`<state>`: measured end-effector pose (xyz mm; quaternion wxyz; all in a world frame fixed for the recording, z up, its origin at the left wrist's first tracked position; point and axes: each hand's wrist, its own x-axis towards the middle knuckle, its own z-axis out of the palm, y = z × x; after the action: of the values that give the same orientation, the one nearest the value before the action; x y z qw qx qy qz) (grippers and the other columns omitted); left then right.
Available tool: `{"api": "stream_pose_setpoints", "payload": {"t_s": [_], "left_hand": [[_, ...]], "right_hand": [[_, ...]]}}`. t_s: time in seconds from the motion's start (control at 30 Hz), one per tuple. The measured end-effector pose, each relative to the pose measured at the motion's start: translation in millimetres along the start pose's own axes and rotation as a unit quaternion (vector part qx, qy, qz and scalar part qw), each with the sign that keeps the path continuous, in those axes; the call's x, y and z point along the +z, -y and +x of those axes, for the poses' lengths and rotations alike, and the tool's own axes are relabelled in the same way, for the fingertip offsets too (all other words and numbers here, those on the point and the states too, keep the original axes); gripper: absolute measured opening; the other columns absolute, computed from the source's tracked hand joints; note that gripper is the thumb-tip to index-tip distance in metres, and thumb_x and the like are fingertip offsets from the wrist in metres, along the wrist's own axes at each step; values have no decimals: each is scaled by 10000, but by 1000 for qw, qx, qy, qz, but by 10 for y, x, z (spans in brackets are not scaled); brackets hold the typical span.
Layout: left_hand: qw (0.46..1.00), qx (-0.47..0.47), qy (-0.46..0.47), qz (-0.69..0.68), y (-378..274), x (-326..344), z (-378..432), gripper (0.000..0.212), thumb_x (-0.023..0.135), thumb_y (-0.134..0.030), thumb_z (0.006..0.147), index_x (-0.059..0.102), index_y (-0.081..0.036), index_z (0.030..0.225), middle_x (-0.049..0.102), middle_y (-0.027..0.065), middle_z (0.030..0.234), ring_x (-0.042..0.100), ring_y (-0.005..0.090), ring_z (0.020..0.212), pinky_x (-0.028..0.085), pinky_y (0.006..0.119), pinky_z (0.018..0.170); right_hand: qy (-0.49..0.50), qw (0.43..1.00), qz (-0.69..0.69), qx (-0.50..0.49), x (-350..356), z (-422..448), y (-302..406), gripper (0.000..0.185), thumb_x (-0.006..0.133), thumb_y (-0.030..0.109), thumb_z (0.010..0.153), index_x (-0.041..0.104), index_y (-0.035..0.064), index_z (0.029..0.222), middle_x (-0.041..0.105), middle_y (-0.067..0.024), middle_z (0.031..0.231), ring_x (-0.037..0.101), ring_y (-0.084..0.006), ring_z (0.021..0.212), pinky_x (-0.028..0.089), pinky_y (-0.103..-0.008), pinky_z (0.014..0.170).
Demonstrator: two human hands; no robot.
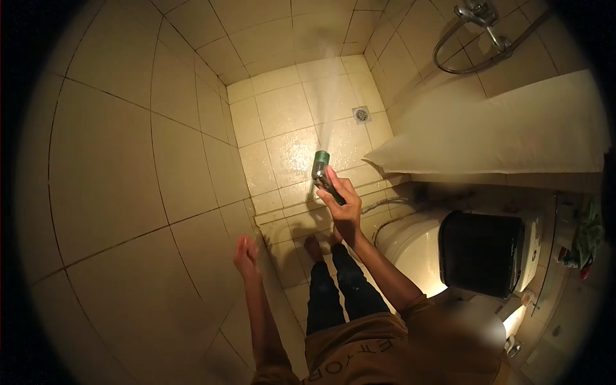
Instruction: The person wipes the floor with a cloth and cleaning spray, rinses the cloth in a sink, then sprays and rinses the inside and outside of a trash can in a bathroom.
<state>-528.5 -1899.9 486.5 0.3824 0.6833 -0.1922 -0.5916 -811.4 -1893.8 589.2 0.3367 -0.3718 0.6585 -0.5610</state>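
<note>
My right hand (344, 199) grips a hand-held sprayer (321, 166) with a green head and a dark body. From its head, a pale fan of water (329, 96) shoots away from me towards the far tiled wall (269, 38). Below the spray, the shower floor (284, 115) is wet and glistening. My left hand (246, 255) hangs beside the left wall (110, 192), with nothing visible in it. Its fingers look curled but are blurred.
A square drain (361, 115) lies in the shower floor, bounded by a low tiled ledge (274, 214). To the right are a white curtain-like sheet (500, 130), a toilet (409, 240) with a black box-like object (481, 255) over it, and a mixer tap (479, 14) with a looped hose (447, 67).
</note>
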Motion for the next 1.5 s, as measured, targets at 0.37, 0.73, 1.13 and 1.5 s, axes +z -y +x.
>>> {"api": "stream_pose_setpoints", "payload": {"t_s": [0.37, 0.73, 1.13, 1.5], "left_hand": [[996, 27, -84, 11, -45, -841, -1077, 459, 584, -249, 812, 483, 20, 1170, 585, 104, 1001, 558, 130, 717, 416, 227, 541], [990, 127, 48, -29, -1301, 23, -1038, 445, 571, -277, 821, 500, 6, 1157, 568, 123, 1063, 570, 162, 837, 449, 247, 674], [970, 199, 108, -88, -2531, 1364, -917, 425, 469, -193, 868, 424, 41, 1219, 533, 163, 1140, 542, 234, 1020, 428, 348, 885], [822, 410, -217, 331, -2053, -117, -1269, 432, 548, -142, 809, 466, -105, 1231, 441, 76, 1272, 388, 258, 1192, 331, 385, 968]], "right_hand": [[119, 988, 98, 25, -1172, -58, 723, 481, 629, 127, 781, 473, 11, 1222, 533, -36, 1008, 467, -110, 869, 369, -233, 814], [32, 916, 400, -26, -2432, 111, 1502, 496, 626, 363, 781, 499, 14, 1111, 579, -92, 853, 553, -138, 753, 457, -247, 635], [259, 889, 370, 74, -2350, -382, 1523, 678, 614, 416, 769, 415, -18, 1250, 570, -107, 817, 516, -141, 649, 414, -240, 553], [409, 894, 126, 133, -1340, -285, 1493, 448, 599, 319, 819, 508, 136, 1216, 572, 10, 769, 451, -80, 613, 388, -220, 563]]}}
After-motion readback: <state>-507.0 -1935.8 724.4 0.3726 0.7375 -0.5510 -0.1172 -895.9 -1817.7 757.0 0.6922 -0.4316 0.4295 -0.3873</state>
